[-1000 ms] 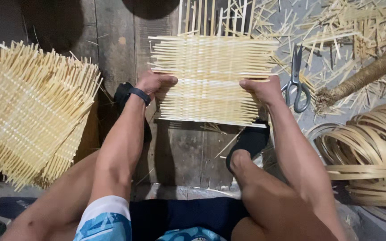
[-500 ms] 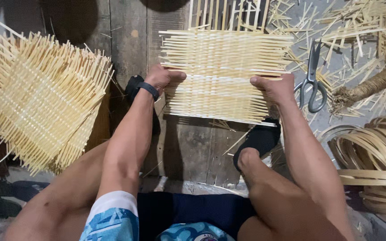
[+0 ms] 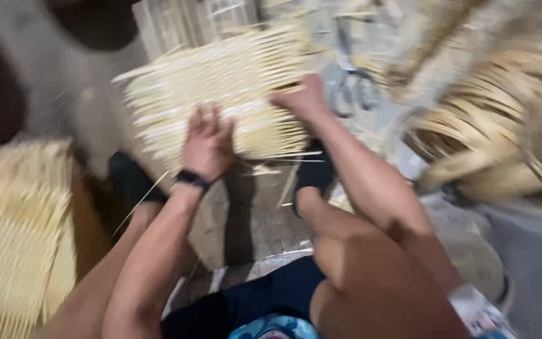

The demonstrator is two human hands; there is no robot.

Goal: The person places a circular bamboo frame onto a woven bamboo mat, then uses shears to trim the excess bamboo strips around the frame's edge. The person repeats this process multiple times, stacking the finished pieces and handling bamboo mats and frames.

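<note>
A rough, worn floor [image 3: 246, 213] is lying under everything here, littered with loose splints, and the whole view is smearing with motion. The left hand [image 3: 207, 145] is pressing flat, fingers spread and holding nothing, on the near middle of a pale woven mat [image 3: 221, 94] that is lying tilted on the floor just ahead of the knees. The right hand [image 3: 305, 100] is resting on the mat's right edge; the blur is hiding whether its fingers are curling around the strips or only pushing on them, so I cannot tell. A dark wristband [image 3: 192, 180] is sitting on the left wrist. Working outward, scissors [image 3: 349, 75] are lying just beyond the right hand, a coil of wide tan strips [image 3: 503, 119] is sitting well off to the right, and another woven panel [image 3: 14, 238] is lying to the far left. Judging from the pose, doing this well is calling for even pressure from both palms, keeping the strips packed tightly without buckling.
</note>
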